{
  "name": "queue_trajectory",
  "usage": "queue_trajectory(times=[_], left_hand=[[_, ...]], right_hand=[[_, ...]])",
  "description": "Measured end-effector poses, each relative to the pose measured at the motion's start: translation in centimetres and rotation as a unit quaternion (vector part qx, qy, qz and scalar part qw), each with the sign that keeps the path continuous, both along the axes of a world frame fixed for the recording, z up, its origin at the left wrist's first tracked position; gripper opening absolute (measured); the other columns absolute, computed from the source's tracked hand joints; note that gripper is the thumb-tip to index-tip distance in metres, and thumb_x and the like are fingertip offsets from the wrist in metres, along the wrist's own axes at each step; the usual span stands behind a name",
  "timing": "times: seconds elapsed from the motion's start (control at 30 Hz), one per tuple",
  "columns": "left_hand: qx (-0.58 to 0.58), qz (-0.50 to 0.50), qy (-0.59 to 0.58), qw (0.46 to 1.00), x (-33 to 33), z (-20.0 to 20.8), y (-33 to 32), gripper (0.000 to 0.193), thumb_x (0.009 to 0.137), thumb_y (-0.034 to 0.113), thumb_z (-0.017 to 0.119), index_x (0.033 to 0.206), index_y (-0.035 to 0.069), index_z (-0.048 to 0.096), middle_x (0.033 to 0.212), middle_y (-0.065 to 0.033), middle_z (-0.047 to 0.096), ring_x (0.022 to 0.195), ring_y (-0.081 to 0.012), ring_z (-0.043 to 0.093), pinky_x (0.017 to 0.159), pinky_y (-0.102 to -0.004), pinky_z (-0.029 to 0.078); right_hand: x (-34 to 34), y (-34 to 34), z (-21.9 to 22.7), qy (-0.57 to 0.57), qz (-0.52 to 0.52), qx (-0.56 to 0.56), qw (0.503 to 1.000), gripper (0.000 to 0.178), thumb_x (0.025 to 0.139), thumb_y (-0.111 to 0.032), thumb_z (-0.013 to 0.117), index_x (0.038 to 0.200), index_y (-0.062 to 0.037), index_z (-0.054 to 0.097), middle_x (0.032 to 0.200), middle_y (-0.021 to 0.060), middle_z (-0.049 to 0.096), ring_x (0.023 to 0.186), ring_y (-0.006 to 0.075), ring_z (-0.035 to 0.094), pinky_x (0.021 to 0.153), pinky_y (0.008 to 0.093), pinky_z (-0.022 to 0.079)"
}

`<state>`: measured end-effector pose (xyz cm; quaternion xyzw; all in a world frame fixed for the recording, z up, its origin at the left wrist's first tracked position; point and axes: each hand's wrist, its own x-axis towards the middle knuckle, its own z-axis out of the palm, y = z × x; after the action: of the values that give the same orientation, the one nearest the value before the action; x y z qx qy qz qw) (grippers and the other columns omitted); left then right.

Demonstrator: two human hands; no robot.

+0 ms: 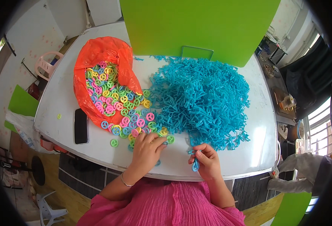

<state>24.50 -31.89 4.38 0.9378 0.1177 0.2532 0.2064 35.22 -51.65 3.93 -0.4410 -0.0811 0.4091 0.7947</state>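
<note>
My left hand [146, 151] is at the front edge of a spread of small plastic wheels [126, 121] in pink, yellow, green and blue. Its thumb and fingers are pinched together, with a bit of a blue wheel [165, 143] showing at the tips. Near the table's front edge, my right hand [207, 161] grips a blue plastic piece [195, 165] whose rounded end points down toward me. Just beyond it rises a large heap of thin, branched blue plastic pieces [203, 101]. A loose blue wheel [157, 163] lies beside my left wrist.
An orange-red plastic bag [84, 87] lies open at the left, wheels spilling out of it. A dark phone [81, 126] rests beside it on the white table [245, 160]. A green panel [200, 26] with a metal wire handle stands at the back.
</note>
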Motion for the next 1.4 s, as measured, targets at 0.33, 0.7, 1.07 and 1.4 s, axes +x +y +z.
queue_trajectory(times=[0.33,0.7,1.07,1.4], left_hand=[[-0.461,-0.07,-0.098,0.879,0.2,-0.2,-3.4,0.02,0.08,-0.005,0.069,0.1,-0.003,0.067,0.088,-0.0081,0.068,0.077,-0.0124,0.066,0.068,-0.0229,0.054],[-0.6,-0.086,-0.142,0.783,0.1,-0.3,-3.5,0.017,0.086,-0.002,0.064,0.102,-0.005,0.066,0.091,-0.0111,0.068,0.081,-0.0157,0.067,0.071,-0.0245,0.056],[-0.434,-0.075,-0.185,0.879,-0.3,-1.5,-3.9,0.015,0.082,-0.002,0.067,0.098,-0.002,0.067,0.082,-0.0114,0.07,0.073,-0.0164,0.069,0.062,-0.025,0.054],[-0.327,-0.091,-0.199,0.919,-0.5,-0.9,-3.8,0.014,0.084,-0.001,0.067,0.097,-0.003,0.067,0.083,-0.0115,0.07,0.072,-0.015,0.068,0.061,-0.0247,0.053]], right_hand=[[-0.6,2.3,0.3,0.045,-0.015,0.041,0.998,0.011,0.089,-0.006,0.063,0.099,-0.0019,0.063,0.087,0.0076,0.065,0.077,0.0175,0.063,0.07,0.0303,0.049],[-1.4,2.7,-0.9,0.171,-0.011,0.112,0.979,0.015,0.088,-0.014,0.065,0.1,-0.0043,0.062,0.089,0.0077,0.066,0.08,0.0185,0.064,0.073,0.0344,0.053],[-2.1,3.1,-1.4,-0.032,-0.037,0.092,0.995,0.013,0.087,-0.005,0.064,0.1,-0.0026,0.066,0.094,0.012,0.067,0.083,0.0244,0.066,0.076,0.036,0.053],[-1.3,2.6,0.1,0.125,0.066,0.078,0.987,0.018,0.083,-0.004,0.068,0.101,-0.0012,0.067,0.092,0.0104,0.068,0.078,0.0187,0.065,0.07,0.0318,0.053]])
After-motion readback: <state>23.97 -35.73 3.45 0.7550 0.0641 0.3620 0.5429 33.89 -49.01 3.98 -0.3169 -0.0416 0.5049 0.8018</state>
